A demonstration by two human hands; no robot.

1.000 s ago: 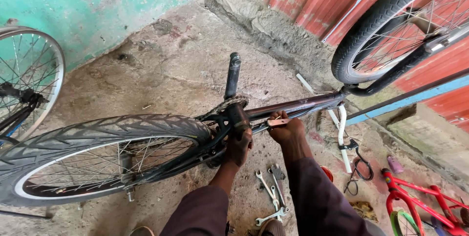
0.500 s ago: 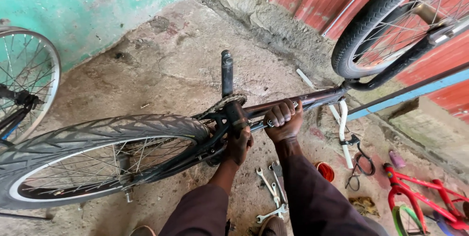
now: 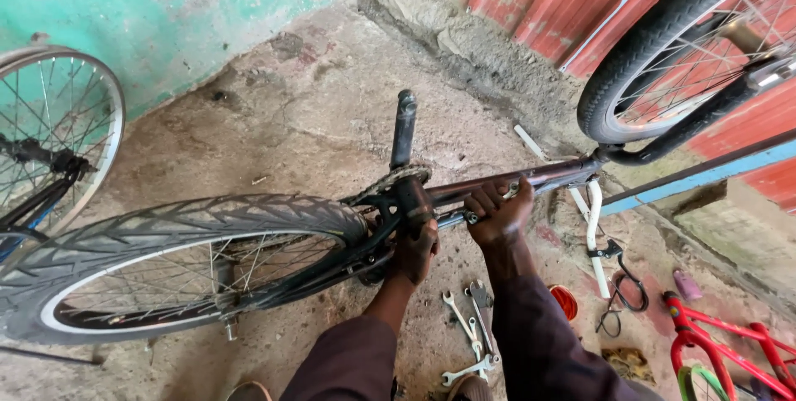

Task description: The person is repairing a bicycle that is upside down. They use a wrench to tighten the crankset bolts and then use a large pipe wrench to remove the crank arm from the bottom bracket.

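An upside-down bicycle lies across the view, its rear wheel (image 3: 166, 260) at the left and its front wheel (image 3: 663, 61) at the upper right. My left hand (image 3: 414, 250) is closed around the bottom bracket, just under the chainring (image 3: 390, 179) and the black crank arm (image 3: 404, 131), which points upward. My right hand (image 3: 499, 212) is wrapped over the dark frame tube (image 3: 547, 175) a little to the right of the crank. Both dark sleeves reach in from the bottom edge.
Several spanners (image 3: 468, 330) lie on the concrete floor between my arms. A white handlebar (image 3: 595, 235) and a red lid (image 3: 565, 301) sit to the right, with a red bicycle frame (image 3: 730, 351) at the bottom right. Another wheel (image 3: 50, 144) leans by the green wall.
My right hand has shifted along the frame tube and closed over it. The crank arm has swung a little, now tilting slightly rightward. My left hand stays at the bottom bracket.
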